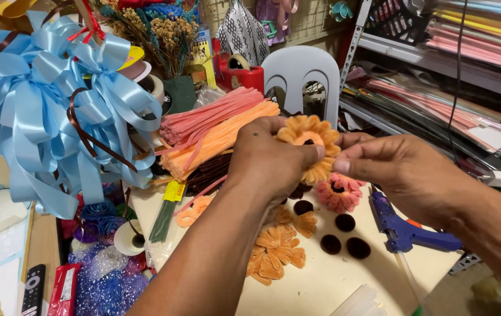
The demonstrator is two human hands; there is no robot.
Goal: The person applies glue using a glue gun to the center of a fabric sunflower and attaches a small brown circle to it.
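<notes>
Orange flower half hidden behind left hand, right hand.

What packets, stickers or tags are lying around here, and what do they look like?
Red packet: bottom left, long, shiny red foil.
Yellow label: on the clear sleeve of dark green stems, small yellow rectangle with red print.
Yellow card: behind the dried flowers, tall, yellow and blue.
Clear sleeves of paper: on the right shelf, flat, pink sheets inside.
Remote control: bottom left, black, slim; no screen in view.
</notes>
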